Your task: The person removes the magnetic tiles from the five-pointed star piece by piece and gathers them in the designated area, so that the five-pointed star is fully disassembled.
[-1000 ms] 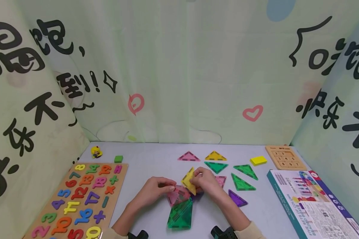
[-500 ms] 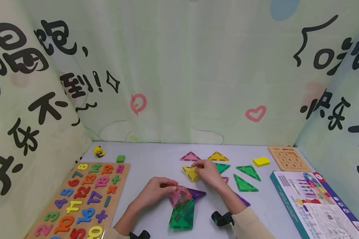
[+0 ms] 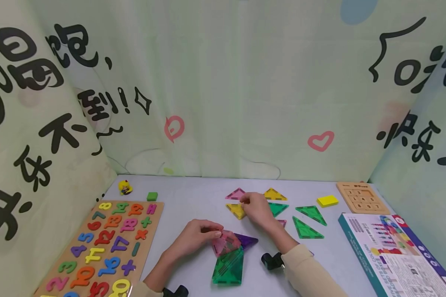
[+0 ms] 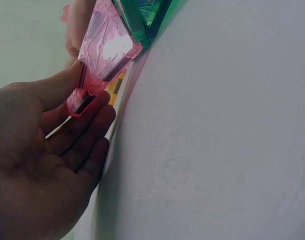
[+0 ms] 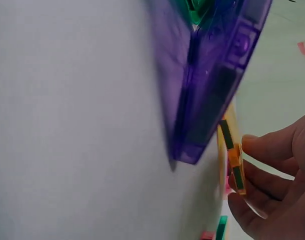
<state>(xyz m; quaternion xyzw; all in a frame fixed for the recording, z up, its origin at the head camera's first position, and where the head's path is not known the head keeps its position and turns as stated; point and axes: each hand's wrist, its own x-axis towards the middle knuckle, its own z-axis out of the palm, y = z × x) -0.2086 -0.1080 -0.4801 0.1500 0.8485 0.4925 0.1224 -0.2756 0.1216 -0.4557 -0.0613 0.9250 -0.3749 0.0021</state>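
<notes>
My left hand (image 3: 197, 236) pinches the edge of a see-through pink magnetic tile (image 3: 226, 243); the left wrist view shows thumb and fingertips on either side of that pink tile (image 4: 105, 47). Joined with it are a green tile piece (image 3: 228, 266) and a purple tile (image 3: 247, 241), which juts right. Farther back, my right hand (image 3: 255, 208) holds a yellow triangular tile (image 3: 235, 210) by its right corner, low over the table or touching it. In the right wrist view the yellow tile (image 5: 232, 155) sits between thumb and fingers.
Loose triangles lie around the right hand: pink (image 3: 235, 193), yellow (image 3: 275, 194) and several green ones (image 3: 307, 228). A number puzzle board (image 3: 107, 247) stands left, with a green block (image 3: 152, 196) behind. At right are a box (image 3: 397, 251), a yellow block (image 3: 327, 201) and a wooden board (image 3: 362, 198).
My right hand has carried the yellow tile away from the joined tiles, back towards the loose triangles, and lowered it flat. The left hand stays on the pink tile.
</notes>
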